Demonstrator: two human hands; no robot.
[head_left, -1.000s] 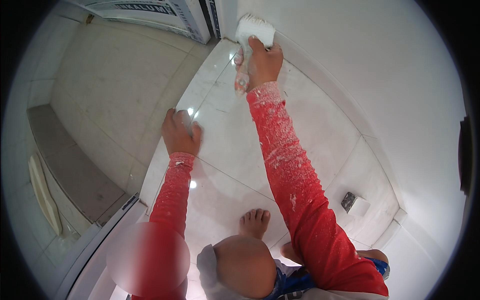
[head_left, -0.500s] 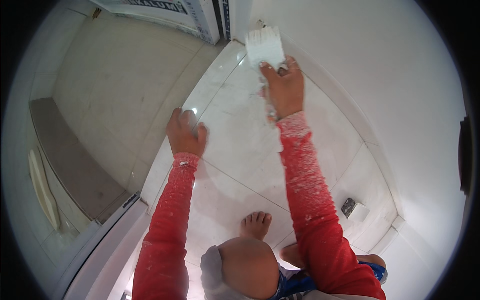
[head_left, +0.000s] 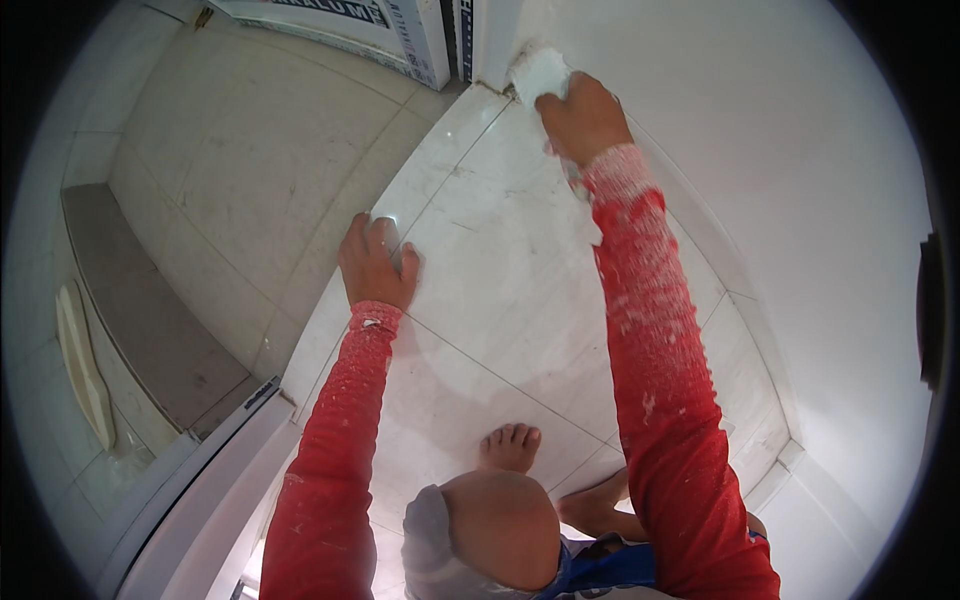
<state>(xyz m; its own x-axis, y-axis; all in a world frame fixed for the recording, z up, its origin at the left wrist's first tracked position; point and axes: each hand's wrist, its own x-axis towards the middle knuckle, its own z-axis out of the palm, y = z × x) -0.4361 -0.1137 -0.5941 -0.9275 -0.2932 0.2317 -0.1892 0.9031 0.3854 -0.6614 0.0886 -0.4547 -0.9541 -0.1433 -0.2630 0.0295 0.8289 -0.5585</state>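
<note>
My right hand is wrapped round a putty knife whose wide blade is coated in white. The blade presses against the foot of the white wall, at the far corner by the door frame. Most of the handle is hidden inside the hand. My left hand rests with bent, parted fingers on the edge of the white tiled floor, holding nothing. White residue speckles both red sleeves.
Left of the tile edge lies a lower beige floor, with a grey-brown strip along its far left. A panel wrapped in printed film stands at the back. My bare foot and knee are close in front.
My right hand has moved farther out and to the right, bringing the putty knife against the wall corner. My left hand has hardly moved. The right sleeve now covers a small dark-and-white block.
</note>
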